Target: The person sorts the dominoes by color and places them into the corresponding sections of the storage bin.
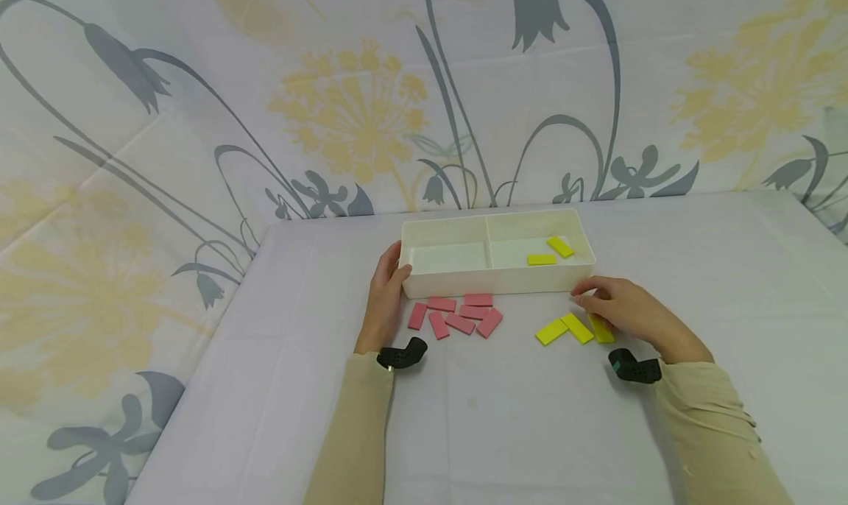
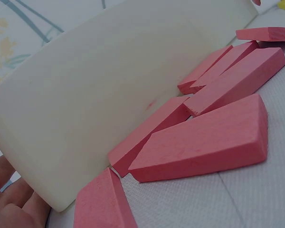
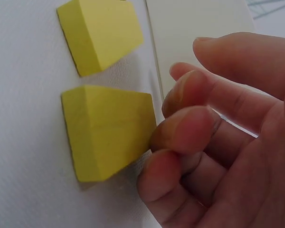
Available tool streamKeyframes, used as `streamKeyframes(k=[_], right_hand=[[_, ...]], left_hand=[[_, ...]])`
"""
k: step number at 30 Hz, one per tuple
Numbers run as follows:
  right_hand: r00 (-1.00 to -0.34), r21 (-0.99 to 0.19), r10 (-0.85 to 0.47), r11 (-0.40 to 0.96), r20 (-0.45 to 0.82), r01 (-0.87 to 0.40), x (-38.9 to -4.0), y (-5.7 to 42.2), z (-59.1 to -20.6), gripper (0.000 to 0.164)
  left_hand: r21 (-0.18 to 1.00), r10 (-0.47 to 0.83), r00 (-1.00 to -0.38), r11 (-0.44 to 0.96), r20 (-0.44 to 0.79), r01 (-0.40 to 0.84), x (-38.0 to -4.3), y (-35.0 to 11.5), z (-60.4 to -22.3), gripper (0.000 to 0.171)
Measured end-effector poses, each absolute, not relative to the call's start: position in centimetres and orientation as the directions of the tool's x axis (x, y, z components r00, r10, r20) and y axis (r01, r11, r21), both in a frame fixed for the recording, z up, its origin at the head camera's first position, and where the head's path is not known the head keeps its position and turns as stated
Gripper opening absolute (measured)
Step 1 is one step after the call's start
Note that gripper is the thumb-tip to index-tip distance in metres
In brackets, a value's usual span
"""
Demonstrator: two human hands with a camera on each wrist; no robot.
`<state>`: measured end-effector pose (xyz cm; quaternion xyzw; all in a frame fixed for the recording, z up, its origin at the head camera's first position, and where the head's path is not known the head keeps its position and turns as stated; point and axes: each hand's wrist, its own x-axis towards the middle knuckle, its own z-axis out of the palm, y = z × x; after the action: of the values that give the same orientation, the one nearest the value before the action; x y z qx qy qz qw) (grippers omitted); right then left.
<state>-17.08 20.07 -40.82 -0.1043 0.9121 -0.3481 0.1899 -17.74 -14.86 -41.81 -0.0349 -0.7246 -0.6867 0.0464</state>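
Note:
A long white two-compartment box (image 1: 444, 282) stands at the back of the table. My left hand (image 1: 384, 299) holds its left end, thumb at the front corner and fingers along the side. In the left wrist view, several pink wooden blocks (image 2: 209, 137) lie beside the box wall (image 2: 99, 95). My right hand (image 1: 623, 306) is by the box's front right corner, fingers loosely bent with nothing between them. Its fingertips are right at the end of a yellow block (image 3: 118, 133), and a second yellow block (image 3: 109, 33) lies beside that one.
Two yellow blocks (image 1: 542, 260) lie in the box's right compartment; the left compartment (image 1: 447, 258) holds none. Three yellow blocks in all lie in front of the box on the right, the leftmost (image 1: 551, 332) touching its neighbour. A patterned cloth (image 1: 358, 115) hangs behind.

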Motion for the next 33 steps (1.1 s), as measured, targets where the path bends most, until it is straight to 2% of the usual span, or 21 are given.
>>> streamKeyframes(k=[12, 18, 33], right_hand=[[-0.908, -0.643, -0.312, 0.763, -0.279, -0.065, -16.8, 20.4, -40.8, 0.035], [-0.906, -0.651, -0.325, 0.755, -0.272, -0.076, -16.7, 20.7, -40.9, 0.035], [-0.887, -0.658, -0.354, 0.749, -0.296, -0.079, -17.0, 20.9, -41.0, 0.035]], left_hand=[[0.994, -0.009, -0.994, 0.025, 0.106, 0.106, -18.5, -15.0, -43.1, 0.047], [0.99, -0.03, -0.992, 0.076, 0.122, 0.12, -19.1, -15.2, -44.4, 0.045], [0.99, -0.042, -0.992, 0.082, 0.116, 0.112, -19.0, -15.4, -44.3, 0.045]])
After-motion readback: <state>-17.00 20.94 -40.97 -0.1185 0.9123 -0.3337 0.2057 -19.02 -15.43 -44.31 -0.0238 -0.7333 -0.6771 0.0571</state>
